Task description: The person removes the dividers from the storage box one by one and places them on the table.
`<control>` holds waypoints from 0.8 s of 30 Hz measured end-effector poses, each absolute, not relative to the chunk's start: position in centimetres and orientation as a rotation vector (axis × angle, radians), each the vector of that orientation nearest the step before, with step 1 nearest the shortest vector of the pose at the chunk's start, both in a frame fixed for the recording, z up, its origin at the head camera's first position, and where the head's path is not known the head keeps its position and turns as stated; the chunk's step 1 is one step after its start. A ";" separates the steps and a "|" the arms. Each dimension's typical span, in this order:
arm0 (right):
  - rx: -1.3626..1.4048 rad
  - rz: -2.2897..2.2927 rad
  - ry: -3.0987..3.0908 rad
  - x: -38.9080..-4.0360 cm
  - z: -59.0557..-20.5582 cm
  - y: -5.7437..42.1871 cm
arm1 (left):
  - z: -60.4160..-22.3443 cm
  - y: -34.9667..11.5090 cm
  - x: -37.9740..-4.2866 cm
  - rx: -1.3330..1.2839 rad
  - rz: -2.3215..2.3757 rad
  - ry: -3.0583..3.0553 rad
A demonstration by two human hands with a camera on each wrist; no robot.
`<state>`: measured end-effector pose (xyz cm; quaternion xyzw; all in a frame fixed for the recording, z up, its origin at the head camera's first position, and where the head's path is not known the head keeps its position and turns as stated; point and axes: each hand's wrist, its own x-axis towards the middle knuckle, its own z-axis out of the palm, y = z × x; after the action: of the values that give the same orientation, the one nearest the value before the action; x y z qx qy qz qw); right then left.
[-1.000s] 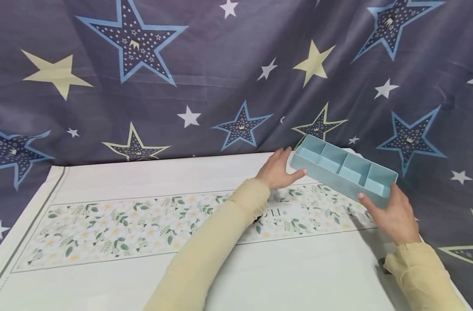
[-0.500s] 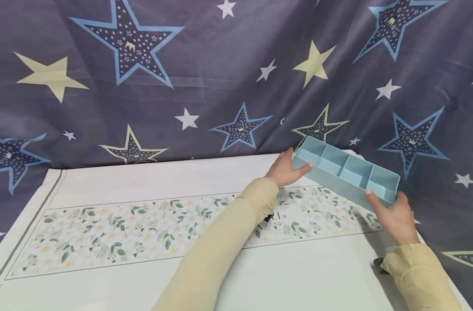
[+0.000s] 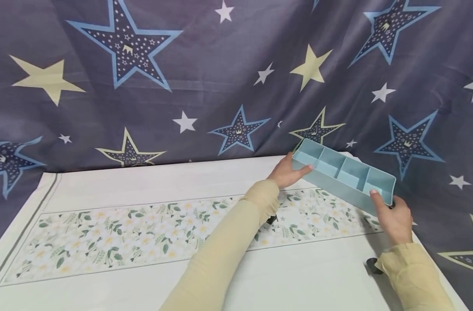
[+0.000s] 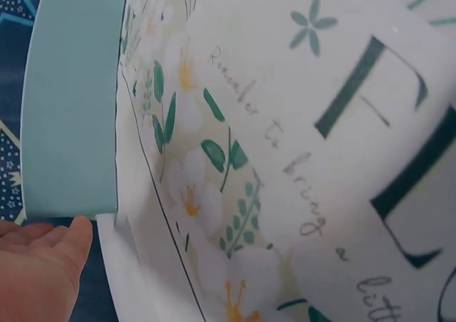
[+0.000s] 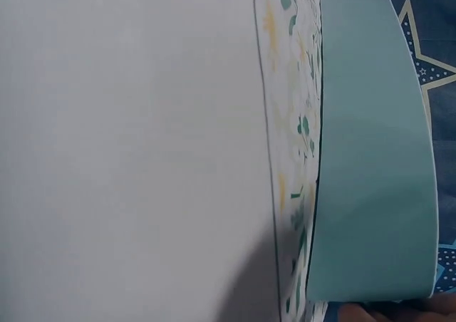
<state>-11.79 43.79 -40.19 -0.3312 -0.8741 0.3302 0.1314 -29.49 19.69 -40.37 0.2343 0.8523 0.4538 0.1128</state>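
Observation:
A light blue organizer box with several compartments in a row lies at the back right of the table in the head view, set at a slant. No items show in its compartments. My left hand grips its left end, thumb on the front wall and fingers behind the end. At the other end my right hand holds the near right corner, thumb at the front rim. In the left wrist view, fingertips meet the end of the box wall. The right wrist view has the wall with fingers under its lower end.
The table wears a white cloth with a floral printed band running across it. Behind and to the right hangs a dark curtain with stars, close to the box. Dark wrist devices show at the sleeves.
My left hand has moved right onto the left end of the box and closed its grip there. The right thumb has shifted slightly along the front rim. The head view has drifted a little.

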 end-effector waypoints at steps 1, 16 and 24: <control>-0.973 0.963 -2.526 -11.8 -40.2 43.8 | -40.5 19.7 -29.6 0.699 1.345 2.498; -0.954 0.936 -2.476 -13.8 -46.5 49.3 | -40.6 19.2 -29.9 0.667 1.439 2.413; -0.973 0.974 -2.419 -13.9 -47.8 50.4 | -40.3 19.5 -29.7 0.559 1.403 2.412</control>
<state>-13.86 50.39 -47.80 -0.3440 -0.8552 0.3443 0.1781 -29.70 19.53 -40.32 0.1943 0.8383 0.4876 0.1476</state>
